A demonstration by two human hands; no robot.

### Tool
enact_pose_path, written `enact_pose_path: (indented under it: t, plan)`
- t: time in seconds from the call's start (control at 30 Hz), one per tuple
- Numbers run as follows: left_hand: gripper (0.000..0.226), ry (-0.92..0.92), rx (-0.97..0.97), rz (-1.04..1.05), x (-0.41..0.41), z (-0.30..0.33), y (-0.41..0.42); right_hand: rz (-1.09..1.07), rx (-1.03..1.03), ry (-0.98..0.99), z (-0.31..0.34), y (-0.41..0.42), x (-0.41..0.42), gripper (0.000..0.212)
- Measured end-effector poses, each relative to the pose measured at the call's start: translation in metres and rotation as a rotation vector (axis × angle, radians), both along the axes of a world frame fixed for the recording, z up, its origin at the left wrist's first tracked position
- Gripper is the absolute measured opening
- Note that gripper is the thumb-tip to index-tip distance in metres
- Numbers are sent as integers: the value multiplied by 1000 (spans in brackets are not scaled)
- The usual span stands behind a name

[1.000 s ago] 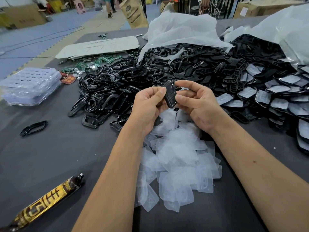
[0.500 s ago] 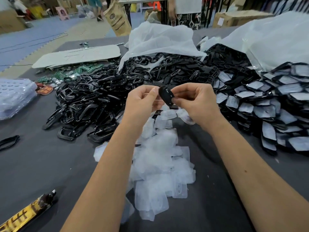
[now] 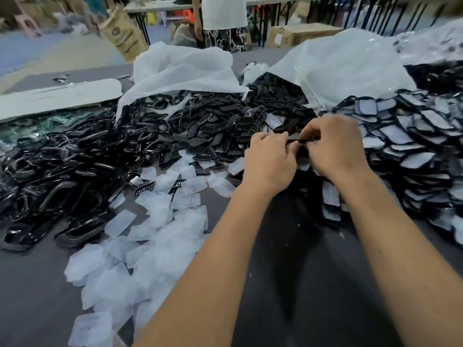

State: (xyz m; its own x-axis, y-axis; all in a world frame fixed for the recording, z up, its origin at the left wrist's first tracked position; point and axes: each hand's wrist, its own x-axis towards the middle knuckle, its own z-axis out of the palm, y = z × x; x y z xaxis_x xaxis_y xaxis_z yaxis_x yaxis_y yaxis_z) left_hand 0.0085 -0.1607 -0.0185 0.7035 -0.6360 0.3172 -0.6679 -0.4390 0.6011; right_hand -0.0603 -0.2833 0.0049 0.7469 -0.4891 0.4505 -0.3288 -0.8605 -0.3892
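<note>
Half a second on: swung right off the peeled films (image 3: 160, 221), now over the film-covered pile (image 3: 406, 136), pinching small black piece (image 3: 298, 141) edge-on between left hand (image 3: 269, 164) and right hand (image 3: 335, 149), fingers curled tight, peel likely under way.

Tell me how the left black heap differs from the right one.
The left heap is glossy open frames, bare; the right heap is flat plates, each covered by pale film. The left heap lies tangled, the right heap overlapped like shingles. Both are black, on the dark table.

black part (image 3: 298, 141) largely hidden by left hand (image 3: 270, 160); right hand (image 3: 335, 146) motion-blurred
</note>
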Motion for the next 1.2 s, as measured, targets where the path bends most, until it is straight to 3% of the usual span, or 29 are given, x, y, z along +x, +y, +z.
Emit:
enact_pose_path:
  t: [0.2, 0.4, 0.6, 0.73, 1.07, 1.2]
  plan:
    - [21, -65, 52, 19, 1, -15, -9, -10, -19, 116, -3, -10, -1, 34]
    - [28, -163, 77, 204, 15, -10, 17, 32, 7, -55, 3, 15, 21, 32]
    - [22, -116, 329, 446, 42, -7, 54, 218, -56, 161, -3, 57, 63, 42]
    - [23, -96, 289, 418, 48, -12, 62, 213, -95, 289, -13, 66, 77, 49]
    - [37, -62, 222, 380, 41, -10, 67, 161, 39, 75, -12, 71, 71, 30]
    - [41, -51, 157, 375, 40, -4, 75, 194, 101, 45, -15, 73, 72, 13]
